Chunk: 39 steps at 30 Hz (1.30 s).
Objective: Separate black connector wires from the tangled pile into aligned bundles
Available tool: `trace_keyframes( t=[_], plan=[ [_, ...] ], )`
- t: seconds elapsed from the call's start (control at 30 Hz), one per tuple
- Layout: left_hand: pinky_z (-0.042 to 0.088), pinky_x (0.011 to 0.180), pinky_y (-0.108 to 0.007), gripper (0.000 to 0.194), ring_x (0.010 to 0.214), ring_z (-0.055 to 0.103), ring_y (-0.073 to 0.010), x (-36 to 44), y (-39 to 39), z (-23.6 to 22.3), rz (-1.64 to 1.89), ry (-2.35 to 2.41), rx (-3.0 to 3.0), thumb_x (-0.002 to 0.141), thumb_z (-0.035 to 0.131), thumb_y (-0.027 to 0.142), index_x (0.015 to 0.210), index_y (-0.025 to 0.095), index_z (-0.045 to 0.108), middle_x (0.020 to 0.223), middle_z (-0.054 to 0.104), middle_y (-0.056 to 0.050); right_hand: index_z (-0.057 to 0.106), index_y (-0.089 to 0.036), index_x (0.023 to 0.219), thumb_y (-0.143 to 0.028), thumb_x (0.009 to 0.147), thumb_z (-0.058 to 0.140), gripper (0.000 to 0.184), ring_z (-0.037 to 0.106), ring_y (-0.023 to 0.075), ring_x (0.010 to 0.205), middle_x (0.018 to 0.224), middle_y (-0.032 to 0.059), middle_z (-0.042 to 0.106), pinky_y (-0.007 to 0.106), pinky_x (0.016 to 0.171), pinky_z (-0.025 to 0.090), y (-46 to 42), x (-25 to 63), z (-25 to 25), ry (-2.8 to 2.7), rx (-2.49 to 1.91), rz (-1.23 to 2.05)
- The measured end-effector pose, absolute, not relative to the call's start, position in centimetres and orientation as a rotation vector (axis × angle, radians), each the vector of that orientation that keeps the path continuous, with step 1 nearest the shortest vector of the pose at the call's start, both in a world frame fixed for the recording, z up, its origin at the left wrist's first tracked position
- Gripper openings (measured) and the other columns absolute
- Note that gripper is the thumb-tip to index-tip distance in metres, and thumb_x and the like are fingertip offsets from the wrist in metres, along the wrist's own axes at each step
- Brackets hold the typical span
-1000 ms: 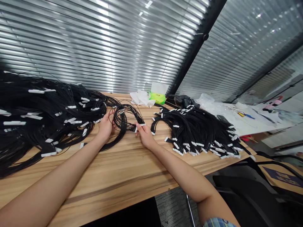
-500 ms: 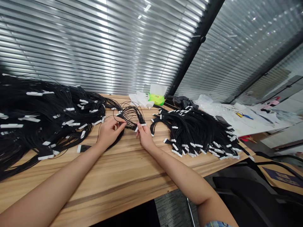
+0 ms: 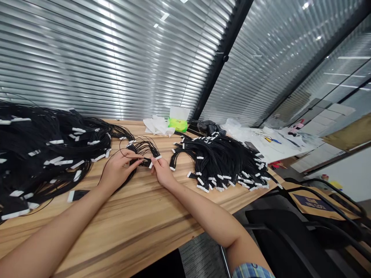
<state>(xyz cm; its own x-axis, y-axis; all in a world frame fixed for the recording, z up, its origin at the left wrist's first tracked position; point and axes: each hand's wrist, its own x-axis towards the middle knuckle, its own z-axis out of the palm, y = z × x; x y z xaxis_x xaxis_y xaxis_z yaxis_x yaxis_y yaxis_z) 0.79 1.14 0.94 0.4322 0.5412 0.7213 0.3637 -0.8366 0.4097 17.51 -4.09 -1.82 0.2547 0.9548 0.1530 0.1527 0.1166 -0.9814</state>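
Left hand (image 3: 117, 170) has released the coil (image 3: 147, 144), now pinching a wire (image 3: 135, 157); at three o'clock, right hand (image 3: 162, 172) still clamps a plug (image 3: 158, 157).

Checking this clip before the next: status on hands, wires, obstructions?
Right hand holds white connectors. Left hand at black wires, pinch unclear. Cable piles both sides, nothing visibly blocking either hand.

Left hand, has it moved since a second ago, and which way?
Yes. Judged against the green tissue pack, the left hand has moved rightward, closer to the right hand, and slightly toward the person.
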Motion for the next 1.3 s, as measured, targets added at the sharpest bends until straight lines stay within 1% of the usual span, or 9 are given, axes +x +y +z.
trace_keyframes(
  t=[0.17, 0.3, 0.47, 0.73, 0.83, 0.97, 1.07, 1.13, 1.3],
  plan=[
    [0.048, 0.077, -0.032, 0.021, 0.086, 0.062, -0.0201, 0.8, 1.2, 1.1, 1.323, 0.803, 2.570, 0.088, 0.057, 0.037, 0.092, 0.022, 0.072, 0.090, 0.067, -0.006, 0.051, -0.021, 0.065, -0.055, 0.087, 0.045, 0.041, 0.050, 0.0130, 0.051, 0.050, -0.0035, 0.052, 0.025, 0.055, 0.039, -4.0, 17.6, -2.0, -1.207, -1.354, 0.832],
    [0.047, 0.079, -0.033, 0.020, 0.087, 0.062, -0.0214, 0.8, 1.4, 1.2, 1.177, 0.823, 2.623, 0.088, 0.055, 0.036, 0.089, 0.021, 0.068, 0.089, 0.068, -0.006, 0.051, -0.021, 0.061, -0.053, 0.087, 0.047, 0.041, 0.051, 0.0132, 0.054, 0.051, -0.0034, 0.053, 0.025, 0.058, 0.038, -4.2, 17.9, -2.0, -1.257, -1.387, 0.791],
    [0.044, 0.074, -0.035, 0.020, 0.084, 0.059, -0.0232, 0.9, 1.5, 1.4, 1.041, 0.931, 2.722, 0.088, 0.052, 0.037, 0.086, 0.020, 0.063, 0.091, 0.067, -0.007, 0.051, -0.022, 0.063, -0.051, 0.089, 0.046, 0.039, 0.052, 0.0134, 0.053, 0.050, -0.0043, 0.052, 0.026, 0.059, 0.038, -4.2, 18.0, -1.7, -1.272, -1.400, 0.771],
    [0.044, 0.078, -0.033, 0.020, 0.089, 0.059, -0.0218, 0.8, 1.1, 1.4, 1.162, 0.890, 2.700, 0.091, 0.049, 0.036, 0.091, 0.020, 0.061, 0.096, 0.066, -0.007, 0.052, -0.021, 0.062, -0.046, 0.088, 0.048, 0.036, 0.050, 0.0128, 0.052, 0.048, -0.0048, 0.052, 0.025, 0.059, 0.036, -4.1, 18.2, -1.4, -1.215, -1.378, 0.774],
    [0.042, 0.075, -0.032, 0.021, 0.082, 0.058, -0.0208, 0.8, 1.0, 1.5, 1.163, 0.898, 2.667, 0.089, 0.052, 0.038, 0.083, 0.020, 0.059, 0.085, 0.066, -0.006, 0.053, -0.021, 0.061, -0.045, 0.086, 0.052, 0.035, 0.050, 0.0126, 0.052, 0.047, -0.0047, 0.052, 0.025, 0.058, 0.036, -4.2, 18.3, -1.4, -1.173, -1.351, 0.792],
    [0.039, 0.068, -0.031, 0.033, 0.065, 0.052, -0.0177, 0.7, 0.9, 1.7, 1.178, 0.937, 2.667, 0.087, 0.054, 0.042, 0.063, 0.020, 0.054, 0.063, 0.058, -0.001, 0.055, -0.020, 0.065, -0.047, 0.082, 0.057, 0.032, 0.048, 0.0121, 0.049, 0.046, -0.0052, 0.051, 0.025, 0.055, 0.035, -3.7, 18.6, -1.6, -1.060, -1.281, 0.843],
    [0.038, 0.069, -0.030, 0.035, 0.062, 0.052, -0.0165, 0.5, 1.1, 1.6, 1.183, 0.971, 2.661, 0.089, 0.052, 0.041, 0.061, 0.020, 0.055, 0.059, 0.056, 0.000, 0.054, -0.021, 0.071, -0.052, 0.079, 0.058, 0.032, 0.046, 0.0115, 0.046, 0.048, -0.0061, 0.049, 0.025, 0.051, 0.036, -3.0, 19.1, -1.8, -0.927, -1.200, 0.899],
    [0.039, 0.070, -0.030, 0.031, 0.064, 0.054, -0.0171, 0.5, 1.3, 1.5, 1.130, 1.032, 2.648, 0.089, 0.051, 0.039, 0.066, 0.021, 0.059, 0.061, 0.059, 0.000, 0.052, -0.022, 0.073, -0.054, 0.077, 0.059, 0.033, 0.047, 0.0111, 0.047, 0.053, -0.0059, 0.050, 0.025, 0.051, 0.039, -2.7, 19.2, -1.8, -0.841, -1.132, 0.945],
    [0.040, 0.079, -0.033, 0.026, 0.080, 0.060, -0.0206, 0.6, 1.9, 0.9, 0.936, 0.983, 2.642, 0.088, 0.053, 0.045, 0.081, 0.024, 0.067, 0.081, 0.071, -0.001, 0.049, -0.023, 0.073, -0.050, 0.072, 0.068, 0.033, 0.052, 0.0109, 0.055, 0.064, -0.0037, 0.054, 0.025, 0.056, 0.044, -3.2, 18.9, -1.3, -0.694, -0.956, 1.101]
  ],
)
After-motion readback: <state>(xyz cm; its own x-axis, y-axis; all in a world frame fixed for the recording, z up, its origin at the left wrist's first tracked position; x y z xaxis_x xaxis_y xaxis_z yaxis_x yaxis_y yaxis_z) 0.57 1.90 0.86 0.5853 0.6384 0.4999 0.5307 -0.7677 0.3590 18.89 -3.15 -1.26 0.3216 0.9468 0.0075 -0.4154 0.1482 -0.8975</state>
